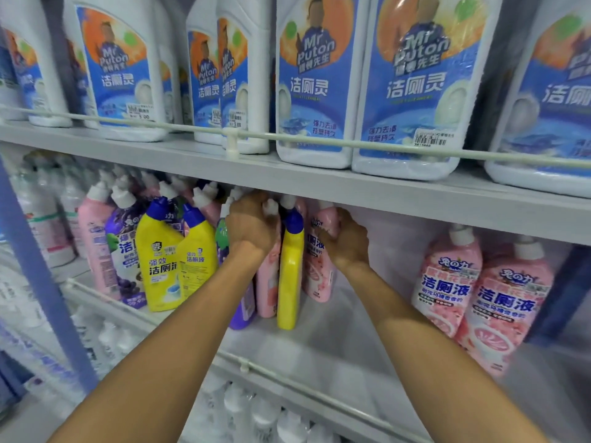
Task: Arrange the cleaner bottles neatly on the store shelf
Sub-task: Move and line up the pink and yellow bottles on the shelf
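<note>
On the middle shelf [335, 334] stand yellow, pink and purple cleaner bottles with angled necks. My left hand [251, 223] is closed around the neck of a pink bottle [268, 282], beside a purple bottle [243, 310]. Right of it, a yellow bottle with a blue cap [290, 276] stands edge-on. My right hand [345, 241] grips the shoulder of another pink bottle [318, 276] just right of the yellow one. Two more yellow bottles [161, 263] lean together further left.
Two pink bottles [479, 292] stand apart at the right of the shelf, with bare shelf between them and my hands. Large white Mr Puton jugs [315, 81] fill the shelf above behind a rail [236, 135]. A low wire rail [287, 383] edges the middle shelf.
</note>
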A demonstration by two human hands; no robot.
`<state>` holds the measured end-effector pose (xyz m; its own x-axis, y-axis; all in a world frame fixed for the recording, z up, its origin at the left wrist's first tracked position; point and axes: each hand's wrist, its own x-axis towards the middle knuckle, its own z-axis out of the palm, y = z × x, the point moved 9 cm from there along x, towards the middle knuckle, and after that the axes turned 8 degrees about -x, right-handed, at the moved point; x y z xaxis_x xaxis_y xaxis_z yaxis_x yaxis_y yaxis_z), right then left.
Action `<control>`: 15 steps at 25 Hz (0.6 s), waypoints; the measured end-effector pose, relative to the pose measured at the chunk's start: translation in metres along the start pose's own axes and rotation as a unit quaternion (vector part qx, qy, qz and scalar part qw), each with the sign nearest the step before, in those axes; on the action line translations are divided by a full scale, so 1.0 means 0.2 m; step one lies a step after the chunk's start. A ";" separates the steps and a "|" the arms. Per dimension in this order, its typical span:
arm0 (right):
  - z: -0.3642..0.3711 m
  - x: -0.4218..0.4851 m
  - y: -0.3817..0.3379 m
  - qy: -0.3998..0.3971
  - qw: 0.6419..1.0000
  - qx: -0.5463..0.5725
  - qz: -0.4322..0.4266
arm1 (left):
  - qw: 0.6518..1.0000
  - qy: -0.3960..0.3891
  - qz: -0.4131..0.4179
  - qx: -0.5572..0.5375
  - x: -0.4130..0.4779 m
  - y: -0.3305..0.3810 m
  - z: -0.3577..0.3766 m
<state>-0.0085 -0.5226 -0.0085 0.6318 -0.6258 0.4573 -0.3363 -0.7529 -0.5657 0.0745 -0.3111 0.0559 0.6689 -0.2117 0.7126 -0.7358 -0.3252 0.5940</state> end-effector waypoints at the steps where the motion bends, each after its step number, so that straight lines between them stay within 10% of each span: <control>1: -0.02 -0.02 0.00 0.001 1.000 -0.005 0.003 | 1.000 -0.003 0.003 0.000 -0.01 -0.01 0.00; 15: -0.34 -0.53 -0.07 0.004 1.000 -0.002 0.015 | 0.985 -0.126 -0.007 -0.121 -0.23 0.08 -0.26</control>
<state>-0.1183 -0.4593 -0.0015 0.6154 -0.6504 0.4452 -0.3578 -0.7339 -0.5774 0.0275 -0.2593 0.0513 0.6612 -0.4408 0.6071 -0.7100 -0.1061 0.6962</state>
